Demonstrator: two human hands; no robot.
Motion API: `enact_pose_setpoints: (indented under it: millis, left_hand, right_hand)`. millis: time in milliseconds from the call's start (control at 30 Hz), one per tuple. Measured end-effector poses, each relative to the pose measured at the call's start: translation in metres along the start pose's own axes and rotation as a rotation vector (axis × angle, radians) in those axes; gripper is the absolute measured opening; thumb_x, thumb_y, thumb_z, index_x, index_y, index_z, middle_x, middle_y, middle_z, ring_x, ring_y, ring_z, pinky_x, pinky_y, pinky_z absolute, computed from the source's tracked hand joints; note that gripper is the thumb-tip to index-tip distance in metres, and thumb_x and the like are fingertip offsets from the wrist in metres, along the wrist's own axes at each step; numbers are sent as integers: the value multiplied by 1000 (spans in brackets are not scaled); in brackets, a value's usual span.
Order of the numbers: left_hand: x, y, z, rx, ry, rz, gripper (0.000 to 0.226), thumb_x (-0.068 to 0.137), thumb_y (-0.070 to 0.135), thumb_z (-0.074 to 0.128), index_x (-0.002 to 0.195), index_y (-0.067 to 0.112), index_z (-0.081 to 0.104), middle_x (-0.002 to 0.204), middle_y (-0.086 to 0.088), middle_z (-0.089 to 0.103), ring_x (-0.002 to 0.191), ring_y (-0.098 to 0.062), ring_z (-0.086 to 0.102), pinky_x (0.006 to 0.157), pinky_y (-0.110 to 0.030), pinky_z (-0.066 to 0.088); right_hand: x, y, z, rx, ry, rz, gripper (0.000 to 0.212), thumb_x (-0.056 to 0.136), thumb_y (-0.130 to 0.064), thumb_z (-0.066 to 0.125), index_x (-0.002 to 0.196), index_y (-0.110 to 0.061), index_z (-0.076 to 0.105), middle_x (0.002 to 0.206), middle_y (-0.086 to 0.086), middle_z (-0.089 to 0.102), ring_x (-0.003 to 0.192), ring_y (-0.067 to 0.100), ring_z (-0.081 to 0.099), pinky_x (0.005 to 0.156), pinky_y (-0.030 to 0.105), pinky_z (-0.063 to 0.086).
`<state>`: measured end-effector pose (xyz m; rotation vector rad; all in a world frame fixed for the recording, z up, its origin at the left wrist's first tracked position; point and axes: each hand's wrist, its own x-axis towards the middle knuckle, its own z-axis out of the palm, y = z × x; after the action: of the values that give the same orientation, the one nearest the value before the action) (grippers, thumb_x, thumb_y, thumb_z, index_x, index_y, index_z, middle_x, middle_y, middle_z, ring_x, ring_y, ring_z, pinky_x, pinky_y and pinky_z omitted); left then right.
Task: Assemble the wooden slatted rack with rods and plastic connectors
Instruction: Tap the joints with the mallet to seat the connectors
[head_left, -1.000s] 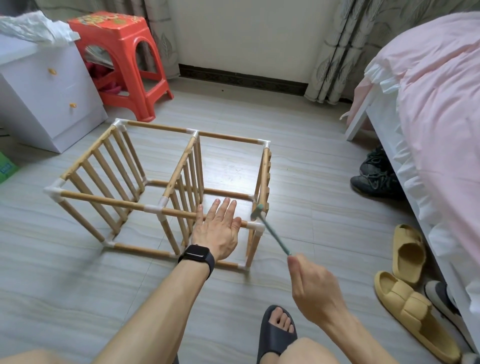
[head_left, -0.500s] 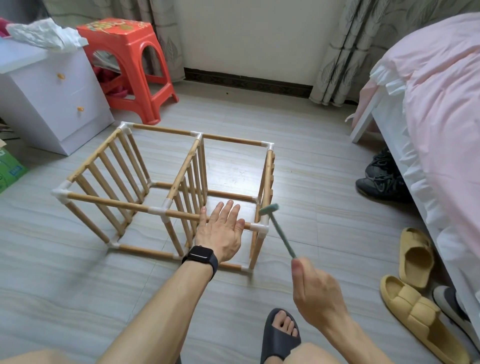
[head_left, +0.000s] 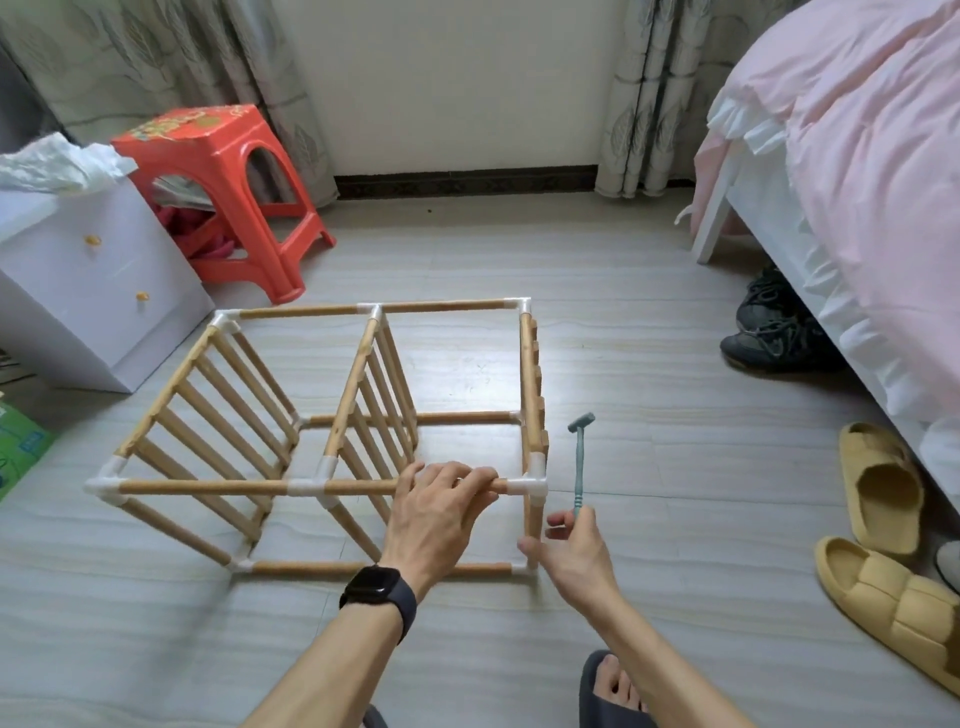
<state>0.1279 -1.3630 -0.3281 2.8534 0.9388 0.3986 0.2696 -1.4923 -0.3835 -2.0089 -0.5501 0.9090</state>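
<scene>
— Grey plank floor (head_left: 649, 322), is that what everything stands on?

— Yes. Near its middle stands the wooden rack (head_left: 363, 374): three slatted panels upright, joined by rods that run through white plastic connectors (head_left: 304, 487).

— And the hands?

— The left hand (head_left: 436, 512) (a dark watch (head_left: 376, 592) on its wrist) has its fingers curled over the top front rod (head_left: 208, 487), just left of the corner connector (head_left: 527, 487) at the rack's front right. The right hand (head_left: 571, 551) pinches the lower end of a small grey-green hammer (head_left: 579, 467). Its handle is upright with the head on top, just to the right of that corner.

— What lies around?

— Toward the floor's far left corner are a red stool (head_left: 218, 171) and a white cabinet (head_left: 88, 291) with something crumpled and white on top. Along the right edge is a bed (head_left: 857, 156) with pink bedding, and beside it black shoes (head_left: 774, 327) and yellow slippers (head_left: 878, 488). At the near edge is a foot in a dark sandal (head_left: 592, 696). Patterned curtains (head_left: 649, 93) hang at the back wall.
</scene>
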Motion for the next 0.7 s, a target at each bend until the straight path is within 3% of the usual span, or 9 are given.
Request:
enact_pose_setpoints:
  millis: [133,267,367,500,567,633,700]
  left_hand:
    - [21,11,-4,-66,20,-22,29,103,55,26,115,41,48,85,11,56,81,-15,55,91,-44,37]
    - [55,32,-30,-114,70,-10,37,102,57,27,120,40,54,88,10,59,83,-16,54,85,-41,28]
    - [86,52,-66,-201,147,-47,31,104,51,37,121,37,59,85,9,59,84,-17,54,84,-40,24]
    - [113,74,-124,-388,280,-86,26,106,44,41,120,33,60,76,13,54,76,-15,53,83,-42,31]
    - [114,79,-147,-523,332,-95,25,106,43,44,120,30,60,73,13,53,68,-11,52,77,-44,43]
    - [107,82,-162,-669,338,-114,26,105,43,45,123,30,58,76,9,55,63,-8,51,65,-39,50]
    - [95,84,-170,-805,329,-136,26,105,41,45,125,28,54,80,4,57,60,-3,51,54,-27,46]
  right_hand:
    - [20,-11,3,111,199,-56,37,82,-36,80,97,-16,52,94,-6,64,93,19,63,79,35,49]
    - [25,-34,-33,118,300,-183,37,81,-39,82,94,-17,56,89,-8,67,88,11,64,73,28,47]
    - [20,-74,-71,160,398,-268,38,80,-38,84,94,-16,57,87,-11,67,85,5,63,68,17,43]
    - [1,-141,-121,181,490,-435,41,80,-39,83,96,-13,57,87,-10,67,77,-10,61,65,11,44]
    - [-11,-172,-140,153,513,-513,42,79,-40,83,97,-13,57,86,-11,66,75,-6,62,60,7,43]
    - [-21,-197,-152,117,518,-587,42,79,-39,84,100,-13,57,88,-10,67,80,-2,64,61,7,46]
    - [-29,-214,-157,84,507,-663,43,79,-36,84,103,-11,58,88,-10,68,82,2,66,70,15,52]
